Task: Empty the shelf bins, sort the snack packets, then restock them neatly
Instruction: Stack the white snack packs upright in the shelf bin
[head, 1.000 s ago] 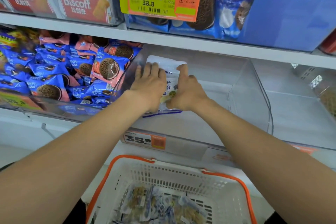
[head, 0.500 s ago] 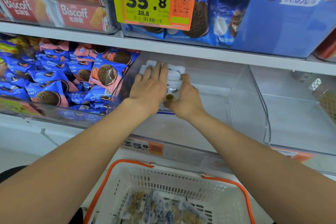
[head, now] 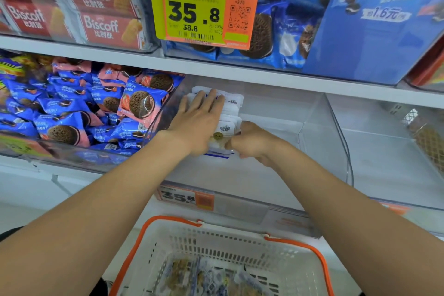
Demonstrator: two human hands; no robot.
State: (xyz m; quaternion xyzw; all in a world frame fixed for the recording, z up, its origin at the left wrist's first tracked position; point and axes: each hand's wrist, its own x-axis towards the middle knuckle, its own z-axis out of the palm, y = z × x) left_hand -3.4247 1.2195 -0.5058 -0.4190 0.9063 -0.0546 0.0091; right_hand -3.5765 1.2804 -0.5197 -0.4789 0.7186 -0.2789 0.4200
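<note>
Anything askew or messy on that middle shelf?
Yes: the sandwich-cookie packets in the left bin lie heaped at all angles, not in rows. The white packets between the left hand and right hand stand in a tidy row.

The white lower shelf (head: 79,172) carries three clear plastic bins side by side: the left bin (head: 72,152) full of blue and pink cookie packets, the middle bin (head: 317,132) with white snack packets (head: 231,115) at its left wall, and the right bin (head: 384,163). The white upper shelf (head: 264,77) bears a clear bin of red biscuit packs (head: 149,41).
</note>
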